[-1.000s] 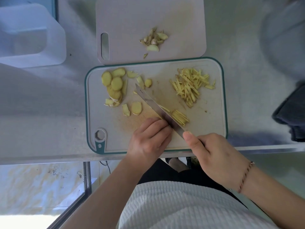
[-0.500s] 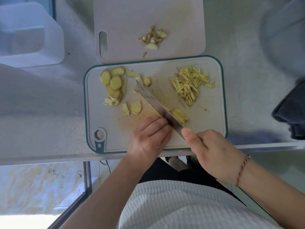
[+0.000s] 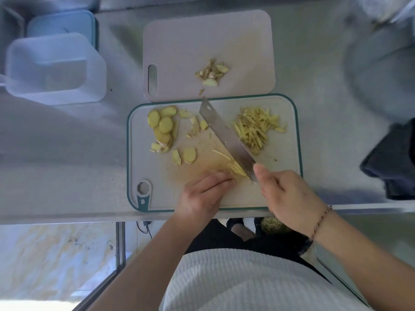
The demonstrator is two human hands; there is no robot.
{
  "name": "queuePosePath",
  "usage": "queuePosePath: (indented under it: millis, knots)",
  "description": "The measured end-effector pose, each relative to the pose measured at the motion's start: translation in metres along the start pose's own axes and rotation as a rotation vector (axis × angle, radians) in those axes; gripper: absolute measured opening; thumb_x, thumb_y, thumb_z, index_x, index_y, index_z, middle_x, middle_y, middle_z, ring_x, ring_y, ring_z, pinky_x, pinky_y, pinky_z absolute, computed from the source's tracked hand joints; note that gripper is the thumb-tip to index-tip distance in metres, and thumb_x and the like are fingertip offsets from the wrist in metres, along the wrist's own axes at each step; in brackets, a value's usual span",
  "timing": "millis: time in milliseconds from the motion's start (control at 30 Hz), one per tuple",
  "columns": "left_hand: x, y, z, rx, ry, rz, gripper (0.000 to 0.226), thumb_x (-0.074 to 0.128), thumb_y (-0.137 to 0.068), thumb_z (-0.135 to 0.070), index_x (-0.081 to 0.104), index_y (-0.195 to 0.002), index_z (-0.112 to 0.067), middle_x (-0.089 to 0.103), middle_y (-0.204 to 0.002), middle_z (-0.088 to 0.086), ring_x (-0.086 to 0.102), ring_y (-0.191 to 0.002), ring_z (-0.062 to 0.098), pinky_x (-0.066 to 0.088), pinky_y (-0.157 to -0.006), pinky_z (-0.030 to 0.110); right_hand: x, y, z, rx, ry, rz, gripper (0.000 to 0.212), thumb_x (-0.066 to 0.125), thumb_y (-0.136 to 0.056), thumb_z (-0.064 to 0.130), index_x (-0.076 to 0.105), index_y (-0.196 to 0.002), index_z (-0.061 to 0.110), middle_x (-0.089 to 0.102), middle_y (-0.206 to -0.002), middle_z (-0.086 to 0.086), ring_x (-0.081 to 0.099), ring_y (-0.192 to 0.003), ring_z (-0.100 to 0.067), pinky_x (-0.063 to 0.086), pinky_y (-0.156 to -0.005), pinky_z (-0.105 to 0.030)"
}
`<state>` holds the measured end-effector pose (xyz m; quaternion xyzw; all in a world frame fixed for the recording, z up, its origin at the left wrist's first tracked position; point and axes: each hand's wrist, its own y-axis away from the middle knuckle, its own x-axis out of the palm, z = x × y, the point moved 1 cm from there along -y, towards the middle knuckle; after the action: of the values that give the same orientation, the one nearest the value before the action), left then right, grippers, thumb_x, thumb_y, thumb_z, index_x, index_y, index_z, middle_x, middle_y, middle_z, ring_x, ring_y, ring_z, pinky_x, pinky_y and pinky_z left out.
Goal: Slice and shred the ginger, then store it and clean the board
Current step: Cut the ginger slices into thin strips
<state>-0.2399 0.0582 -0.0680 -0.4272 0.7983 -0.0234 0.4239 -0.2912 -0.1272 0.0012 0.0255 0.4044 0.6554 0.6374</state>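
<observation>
Shredding ginger on the green-rimmed board [image 3: 289, 153]

The right hand [image 3: 289, 196] grasped the knife [image 3: 226, 135], blade slanting away from it. The left hand [image 3: 202, 194], fingers curled, pressed fresh shreds [image 3: 235, 169] just beside the blade. Ginger slices [image 3: 165, 129] lay beyond the left hand; the shredded pile [image 3: 256, 129] lay beyond the right.
</observation>
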Motion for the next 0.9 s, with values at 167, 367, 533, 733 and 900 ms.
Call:
queuePosePath:
  millis: [167,367,533,733,900]
  knots:
    - [-0.018,0.009,0.005,-0.12,-0.065,-0.098,0.017,0.062,-0.089,0.011,0.077,-0.091,0.003,0.072,-0.105,0.014,0.067,-0.103,0.025,0.053,-0.095,0.032,-0.027,0.018,-0.015,0.031,-0.147,0.122,0.06,0.029,-0.082,0.069,0.024,-0.051,0.019,0.019,-0.044,0.003,0.019,-0.037,-0.01,0.02,-0.039,-0.019]
    - [-0.036,-0.002,0.03,-0.15,-0.278,-0.153,0.015,0.063,-0.085,0.003,0.078,-0.085,0.0,0.073,-0.097,0.011,0.064,-0.096,0.028,0.053,-0.093,0.035,-0.026,0.032,-0.033,0.031,0.032,0.29,0.063,0.028,-0.083,0.071,0.032,-0.053,0.016,0.028,-0.045,0.003,0.027,-0.041,-0.01,0.029,-0.049,-0.028]
    - [-0.033,-0.008,0.037,-0.148,-0.366,-0.116,0.01,0.068,-0.085,-0.004,0.078,-0.087,-0.004,0.074,-0.097,0.007,0.067,-0.093,0.029,0.052,-0.087,0.042,-0.039,0.019,-0.029,0.09,0.045,0.266,0.059,0.028,-0.081,0.07,0.027,-0.052,0.018,0.025,-0.048,0.001,0.025,-0.042,-0.011,0.03,-0.05,-0.025]
    - [-0.039,-0.011,0.039,-0.17,-0.324,-0.144,0.012,0.066,-0.086,-0.009,0.078,-0.084,-0.005,0.073,-0.095,0.007,0.063,-0.093,0.022,0.052,-0.085,0.038,-0.056,-0.005,-0.007,0.149,-0.081,0.179,0.057,0.029,-0.093,0.058,0.025,-0.055,0.015,0.02,-0.048,-0.003,0.017,-0.032,-0.011,0.021,-0.032,-0.015]
    - [-0.069,-0.021,0.047,-0.337,-0.365,-0.306,0.01,0.07,-0.082,-0.003,0.077,-0.089,-0.002,0.072,-0.093,0.009,0.062,-0.089,0.026,0.051,-0.078,0.032,-0.052,0.002,-0.002,0.156,-0.065,0.202,0.059,0.03,-0.089,0.063,0.026,-0.055,0.015,0.022,-0.046,-0.003,0.019,-0.032,-0.013,0.022,-0.032,-0.016]
